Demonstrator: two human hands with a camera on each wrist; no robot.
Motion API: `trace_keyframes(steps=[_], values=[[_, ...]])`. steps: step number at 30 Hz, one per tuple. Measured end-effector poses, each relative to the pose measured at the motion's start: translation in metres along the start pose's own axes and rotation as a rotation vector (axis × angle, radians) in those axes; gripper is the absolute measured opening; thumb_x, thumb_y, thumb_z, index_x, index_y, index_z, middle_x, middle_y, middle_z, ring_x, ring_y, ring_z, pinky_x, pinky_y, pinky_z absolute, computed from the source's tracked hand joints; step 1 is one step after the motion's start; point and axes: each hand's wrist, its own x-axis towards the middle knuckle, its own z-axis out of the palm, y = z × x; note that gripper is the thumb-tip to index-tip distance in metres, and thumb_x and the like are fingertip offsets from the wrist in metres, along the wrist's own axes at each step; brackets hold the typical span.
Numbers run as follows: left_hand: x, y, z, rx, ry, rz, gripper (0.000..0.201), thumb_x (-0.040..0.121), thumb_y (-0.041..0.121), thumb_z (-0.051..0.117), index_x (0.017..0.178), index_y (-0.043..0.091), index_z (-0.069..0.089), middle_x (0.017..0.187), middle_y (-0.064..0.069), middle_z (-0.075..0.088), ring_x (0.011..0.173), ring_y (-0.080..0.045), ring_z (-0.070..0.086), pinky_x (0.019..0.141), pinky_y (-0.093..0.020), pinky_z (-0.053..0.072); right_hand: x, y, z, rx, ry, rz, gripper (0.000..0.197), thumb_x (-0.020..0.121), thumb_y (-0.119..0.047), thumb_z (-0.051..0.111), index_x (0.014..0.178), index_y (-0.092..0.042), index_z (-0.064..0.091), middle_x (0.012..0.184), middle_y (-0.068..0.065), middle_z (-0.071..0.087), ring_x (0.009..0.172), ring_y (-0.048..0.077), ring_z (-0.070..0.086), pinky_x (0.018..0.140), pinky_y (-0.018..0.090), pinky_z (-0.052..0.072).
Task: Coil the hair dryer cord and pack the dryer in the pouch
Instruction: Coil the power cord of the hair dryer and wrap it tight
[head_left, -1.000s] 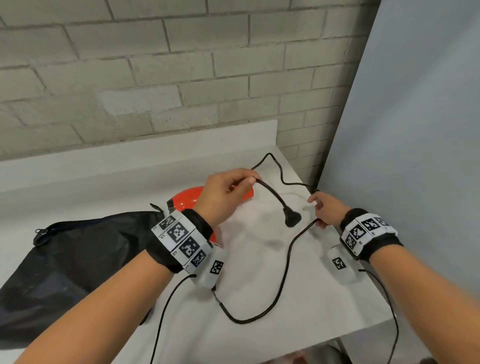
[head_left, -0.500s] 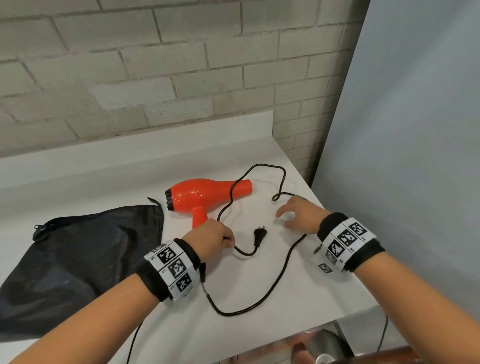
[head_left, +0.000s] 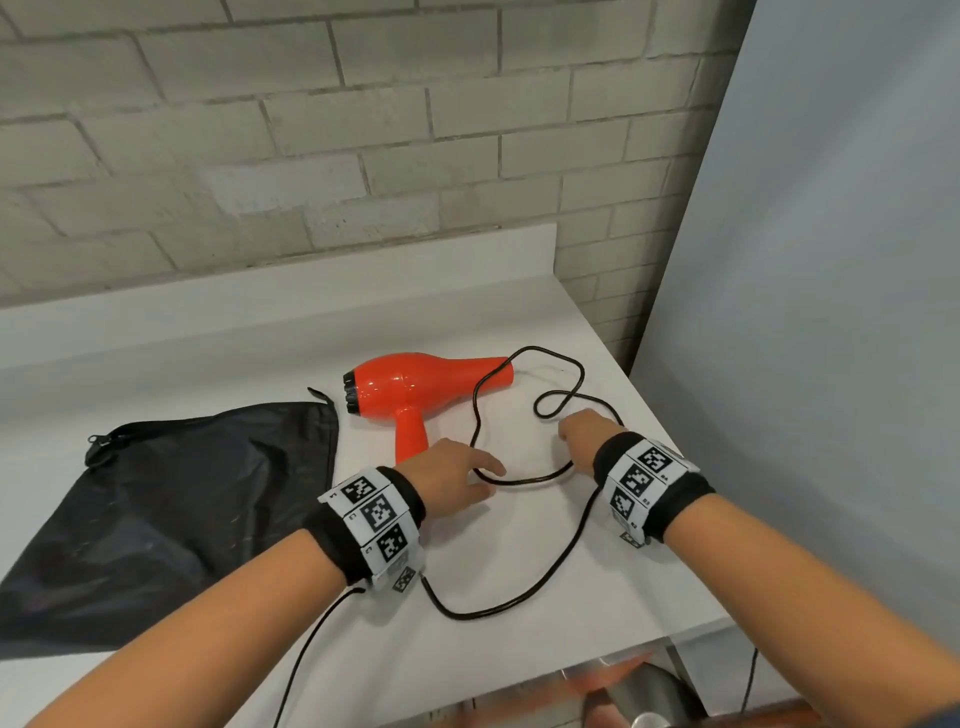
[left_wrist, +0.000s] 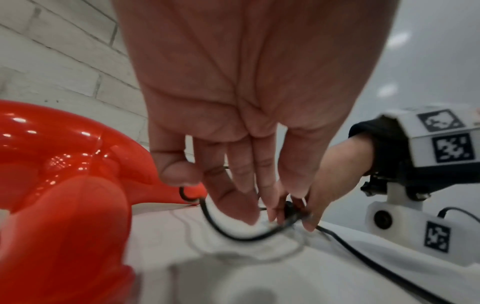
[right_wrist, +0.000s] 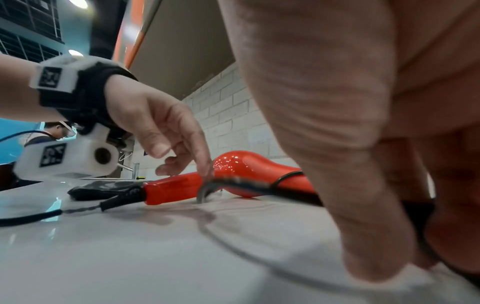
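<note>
The red hair dryer (head_left: 410, 387) lies on its side on the white table (head_left: 519, 675), nozzle to the right. Its black cord (head_left: 550, 577) loops loosely over the table between my hands. My left hand (head_left: 483, 480) is just below the dryer's handle, fingers straight, and touches a bend of the cord (left_wrist: 233, 236). My right hand (head_left: 571, 441) is curled and pinches the plug (left_wrist: 288, 207) against the table; the head view hides the plug. The black pouch (head_left: 171, 509) lies flat at the left, zipper along its top.
A brick wall (head_left: 363, 130) rises behind the table and a grey panel (head_left: 805, 312) stands along its right edge. The table's front edge is close to my forearms. Thin black wires run from both wrist cameras off the table.
My left hand has let go of the cord near the plug and now lies with straight fingers on a bend. My right hand has come down and closed on the plug.
</note>
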Motion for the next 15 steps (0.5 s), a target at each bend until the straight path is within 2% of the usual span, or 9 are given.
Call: trace_keyframes(steps=[3, 6, 8, 10, 12, 13, 15], values=[[-0.009, -0.013, -0.006, 0.028, 0.065, -0.021, 0.031, 0.087, 0.031, 0.053, 0.117, 0.023, 0.056, 0.124, -0.002, 0.053, 0.110, -0.018, 0.052, 0.095, -0.028, 0.040, 0.002, -0.005, -0.001, -0.008, -0.011, 0.029, 0.036, 0.096, -0.007, 0.034, 0.129, 0.000, 0.045, 0.136, 0.018, 0.047, 0.125, 0.030, 0.047, 0.104, 0.033, 0.037], [-0.016, -0.032, -0.016, -0.038, 0.217, -0.190, 0.036, 0.085, 0.030, 0.056, 0.117, 0.014, 0.049, 0.119, -0.006, 0.046, 0.097, -0.017, 0.050, 0.084, -0.026, 0.040, -0.002, -0.017, -0.004, 0.017, 0.017, 0.029, 0.037, 0.092, -0.004, 0.037, 0.127, -0.004, 0.048, 0.132, 0.015, 0.050, 0.120, 0.031, 0.051, 0.101, 0.036, 0.042], [-0.016, -0.045, -0.020, -0.099, 0.284, -0.318, 0.046, 0.085, 0.030, 0.058, 0.123, 0.008, 0.043, 0.125, -0.012, 0.047, 0.102, -0.022, 0.052, 0.084, -0.027, 0.041, -0.007, -0.034, -0.006, 0.098, 0.098, -0.056, 0.037, 0.090, -0.005, 0.039, 0.126, -0.006, 0.048, 0.129, 0.014, 0.049, 0.116, 0.031, 0.052, 0.097, 0.036, 0.043], [-0.012, -0.054, -0.021, -0.188, 0.248, -0.426, 0.059, 0.085, 0.033, 0.058, 0.131, 0.003, 0.035, 0.129, -0.015, 0.050, 0.108, -0.026, 0.055, 0.086, -0.030, 0.045, -0.011, -0.054, -0.005, 0.243, 0.128, -0.158, 0.034, 0.089, -0.012, 0.044, 0.123, -0.008, 0.050, 0.126, 0.014, 0.052, 0.113, 0.030, 0.053, 0.095, 0.035, 0.044], [-0.005, -0.058, -0.019, -0.313, 0.148, -0.490, 0.061, 0.086, 0.035, 0.057, 0.132, 0.002, 0.035, 0.118, -0.015, 0.059, 0.092, -0.023, 0.061, 0.076, -0.029, 0.052, -0.011, -0.075, -0.001, 0.363, 0.070, -0.204, 0.036, 0.090, -0.021, 0.049, 0.123, -0.008, 0.051, 0.127, 0.014, 0.055, 0.114, 0.028, 0.054, 0.095, 0.032, 0.043], [-0.002, -0.060, -0.018, -0.374, 0.109, -0.491, 0.055, 0.087, 0.034, 0.056, 0.128, 0.002, 0.040, 0.109, -0.014, 0.062, 0.081, -0.021, 0.062, 0.070, -0.026, 0.053, -0.011, -0.085, 0.002, 0.397, 0.020, -0.217, 0.040, 0.090, -0.026, 0.050, 0.126, -0.007, 0.048, 0.128, 0.015, 0.054, 0.115, 0.028, 0.053, 0.096, 0.032, 0.042], [0.004, -0.061, -0.016, -0.466, 0.086, -0.472, 0.045, 0.087, 0.032, 0.057, 0.119, 0.001, 0.050, 0.098, -0.013, 0.065, 0.071, -0.017, 0.061, 0.064, -0.022, 0.053, -0.011, -0.100, 0.006, 0.438, -0.074, -0.208, 0.051, 0.090, -0.032, 0.052, 0.131, -0.005, 0.041, 0.129, 0.016, 0.053, 0.116, 0.028, 0.053, 0.095, 0.034, 0.043]])
